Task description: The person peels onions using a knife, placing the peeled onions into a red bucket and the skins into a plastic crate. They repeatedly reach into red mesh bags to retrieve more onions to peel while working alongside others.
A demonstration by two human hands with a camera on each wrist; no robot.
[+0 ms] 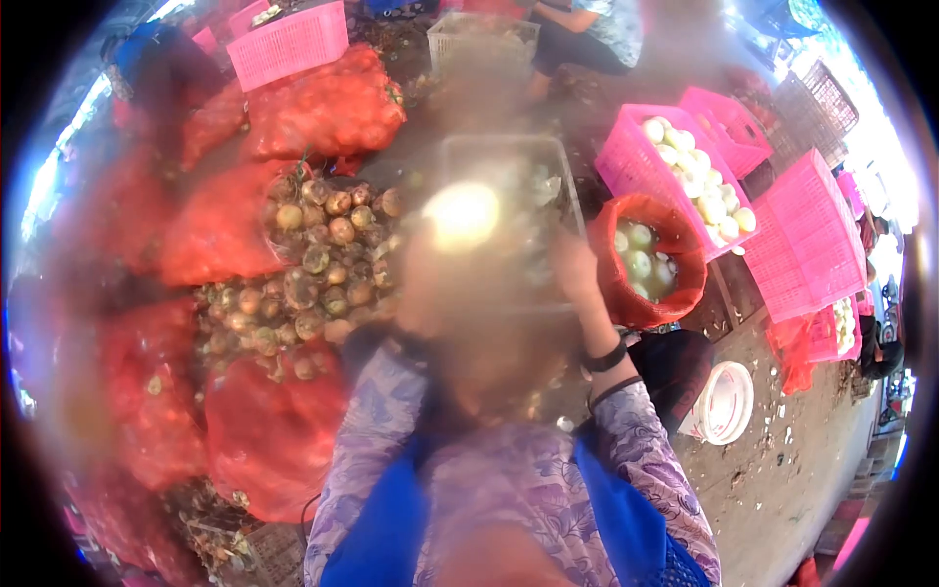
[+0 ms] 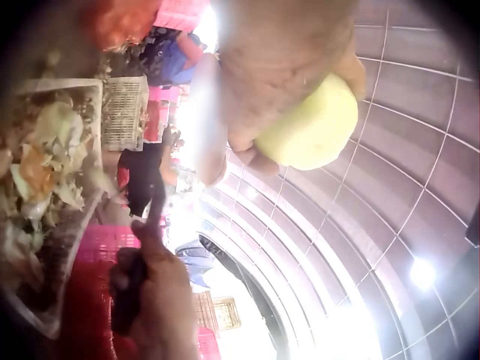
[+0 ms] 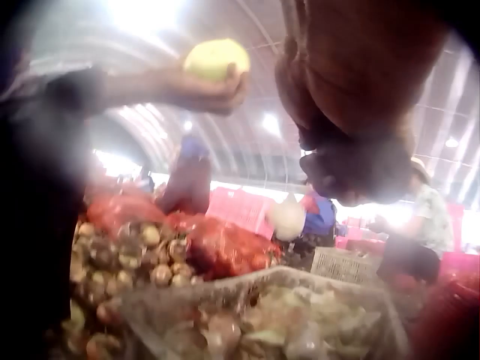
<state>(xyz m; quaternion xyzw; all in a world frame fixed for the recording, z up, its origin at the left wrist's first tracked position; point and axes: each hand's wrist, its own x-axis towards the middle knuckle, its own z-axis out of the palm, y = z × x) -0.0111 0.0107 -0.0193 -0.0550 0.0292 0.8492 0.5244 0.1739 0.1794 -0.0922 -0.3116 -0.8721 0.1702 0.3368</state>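
Observation:
My left hand holds a peeled onion, pale yellow-green, with the fingers curled round it. The right wrist view shows the same onion resting in the left palm, above a crate of peelings. My right hand grips a small knife by its dark handle, with the thin blade pointing up in the left wrist view. Between my hands in the head view, the crate is blurred by a bright smear. Onion skins and trimmings fill it.
Unpeeled onions lie heaped at left among red mesh sacks. To the right stand a red-lined bucket of peeled onions, a pink crate of more, and a white bucket. Another person sits at the far side.

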